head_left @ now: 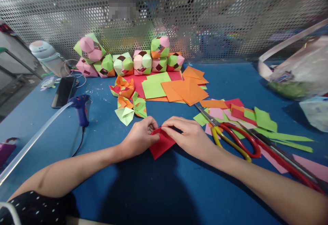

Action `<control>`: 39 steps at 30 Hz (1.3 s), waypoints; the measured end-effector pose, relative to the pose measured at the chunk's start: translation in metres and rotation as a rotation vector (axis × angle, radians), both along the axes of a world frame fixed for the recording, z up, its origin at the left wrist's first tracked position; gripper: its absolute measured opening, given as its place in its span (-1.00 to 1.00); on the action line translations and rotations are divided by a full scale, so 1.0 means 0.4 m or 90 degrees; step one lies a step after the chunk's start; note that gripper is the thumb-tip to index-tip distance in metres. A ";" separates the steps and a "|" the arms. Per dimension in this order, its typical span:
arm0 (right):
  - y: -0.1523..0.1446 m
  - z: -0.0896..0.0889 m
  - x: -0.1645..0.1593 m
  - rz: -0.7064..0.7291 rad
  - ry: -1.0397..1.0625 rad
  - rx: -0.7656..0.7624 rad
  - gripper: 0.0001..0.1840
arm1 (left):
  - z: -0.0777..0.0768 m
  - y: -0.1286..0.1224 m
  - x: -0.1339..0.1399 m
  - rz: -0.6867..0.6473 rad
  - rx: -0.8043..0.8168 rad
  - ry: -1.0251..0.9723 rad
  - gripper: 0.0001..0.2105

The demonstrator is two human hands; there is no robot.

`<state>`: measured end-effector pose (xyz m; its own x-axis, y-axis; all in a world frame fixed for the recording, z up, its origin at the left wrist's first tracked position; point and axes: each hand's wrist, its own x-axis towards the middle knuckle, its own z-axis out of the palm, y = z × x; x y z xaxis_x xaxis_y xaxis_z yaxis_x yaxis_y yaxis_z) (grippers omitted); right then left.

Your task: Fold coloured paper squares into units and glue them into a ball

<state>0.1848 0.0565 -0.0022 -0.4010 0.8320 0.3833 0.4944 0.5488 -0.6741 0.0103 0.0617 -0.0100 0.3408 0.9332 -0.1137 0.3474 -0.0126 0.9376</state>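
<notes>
A small red sheet of paper (162, 145) is held between both hands over the front middle of the blue table. My left hand (139, 134) pinches its left upper edge between thumb and fingers. On the upper right edge, my right hand (188, 134) grips the paper with thumb and forefinger, close to the left fingertips. One corner of the sheet points down toward me. Just beyond the hands lie folded paper pieces (125, 115) in green and orange. Scissors with red and yellow handles (222, 132) rest to the right of my right hand.
Finished paper balls (142, 62) line the perforated metal panel (205, 30). Orange paper squares (189, 90) and green sheets (155, 85) lie before them. A blue glue gun (81, 110), phone (64, 92) and bottle (47, 57) stand left. Scraps (265, 119) and a plastic bag (304, 68) occupy the right.
</notes>
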 end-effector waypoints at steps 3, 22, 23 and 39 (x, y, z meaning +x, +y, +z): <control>0.008 -0.002 0.008 -0.009 -0.004 0.004 -0.87 | 0.020 0.011 -0.003 -0.050 -0.074 -0.051 -0.84; 0.011 -0.013 0.002 -0.156 0.105 -0.072 -0.88 | 0.002 0.032 0.000 0.155 -0.046 -0.077 -0.93; 0.011 -0.015 0.001 -0.150 0.100 -0.053 -0.89 | -0.001 0.030 0.003 0.158 -0.050 -0.081 -0.93; 0.001 -0.040 -0.013 -0.026 0.058 0.156 -0.80 | -0.016 0.008 0.021 0.180 -0.083 -0.141 -0.90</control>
<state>0.1797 0.0570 -0.0183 -0.3230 0.7252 0.6080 0.4633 0.6814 -0.5666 0.0185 0.0649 -0.0163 0.1023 0.9764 -0.1903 0.1088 0.1791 0.9778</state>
